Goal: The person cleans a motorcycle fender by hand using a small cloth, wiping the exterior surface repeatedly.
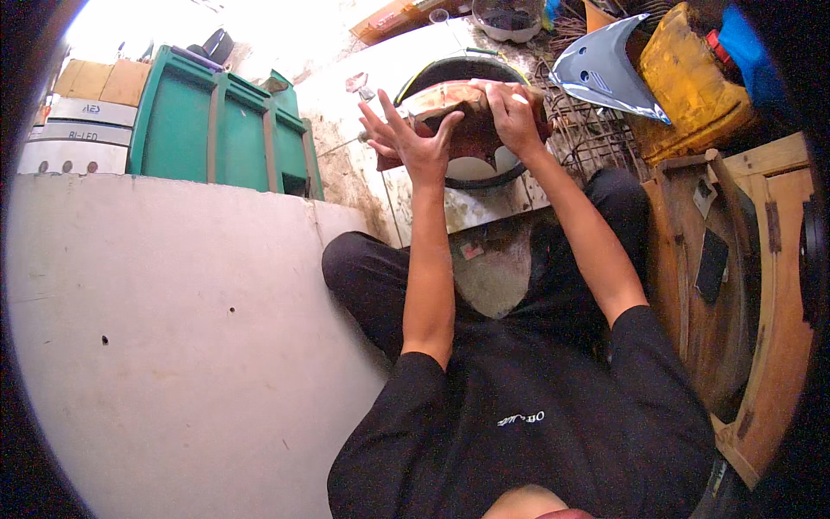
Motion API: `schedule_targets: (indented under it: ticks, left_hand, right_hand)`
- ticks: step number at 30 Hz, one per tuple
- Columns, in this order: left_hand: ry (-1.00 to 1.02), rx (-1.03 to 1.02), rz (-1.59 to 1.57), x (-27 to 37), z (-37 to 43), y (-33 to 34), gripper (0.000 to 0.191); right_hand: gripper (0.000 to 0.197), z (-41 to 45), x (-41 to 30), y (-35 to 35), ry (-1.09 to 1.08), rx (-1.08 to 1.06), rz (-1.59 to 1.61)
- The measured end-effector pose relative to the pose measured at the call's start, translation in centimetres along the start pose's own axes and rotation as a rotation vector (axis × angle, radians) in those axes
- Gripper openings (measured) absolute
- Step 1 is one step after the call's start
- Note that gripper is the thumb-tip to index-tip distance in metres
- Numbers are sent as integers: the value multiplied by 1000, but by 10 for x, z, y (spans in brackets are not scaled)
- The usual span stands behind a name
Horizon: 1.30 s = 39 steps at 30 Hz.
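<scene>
A reddish-brown, glossy curved part (454,97), perhaps a motorcycle body panel, is held over a round dark basin (483,180) with a light inside. My right hand (512,117) grips the part's top edge near its right end, the fingers bent over it. At the left end, my left hand (415,139) has its fingers spread and its thumb raised, the palm against or just in front of the part; whether it touches cannot be told. The basin rests on white tiles (454,214) before my knees. Part of the basin's inside is hidden behind the part and both hands.
Left stand a green cabinet (243,143) and stacked boxes (84,133) beyond a pale slab (162,259). On the right are a grey plastic fairing (600,68), a yellow jerrycan (690,84), metal grating (600,139) and a wooden frame (778,246). A transparent container (506,19) stands behind the basin.
</scene>
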<state>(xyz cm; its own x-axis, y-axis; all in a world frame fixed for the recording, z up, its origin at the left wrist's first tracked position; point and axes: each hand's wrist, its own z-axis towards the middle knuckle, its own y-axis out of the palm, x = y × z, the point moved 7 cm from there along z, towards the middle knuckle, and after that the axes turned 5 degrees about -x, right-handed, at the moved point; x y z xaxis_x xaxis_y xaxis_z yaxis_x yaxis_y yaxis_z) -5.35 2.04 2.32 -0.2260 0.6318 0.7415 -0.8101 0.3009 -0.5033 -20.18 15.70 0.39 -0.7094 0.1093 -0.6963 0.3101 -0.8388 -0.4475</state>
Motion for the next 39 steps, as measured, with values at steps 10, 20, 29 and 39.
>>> schedule_targets:
  ticks: [10, 20, 29, 39]
  left_hand:
    - [-85, 15, 26, -7, -9, 1, 130]
    - [-222, 50, 31, -53, -30, 3, 128]
    - [-178, 98, -81, -56, -32, 8, 125]
    - [-139, 150, -301, -41, -51, 7, 60]
  right_hand:
    - [37, -1, -4, 0, 6, -7, -21]
    - [39, 0, -8, 1, 13, -2, -32]
    - [38, 2, -14, -1, 2, -20, -50]
    - [37, 2, -20, 0, -9, -18, 10]
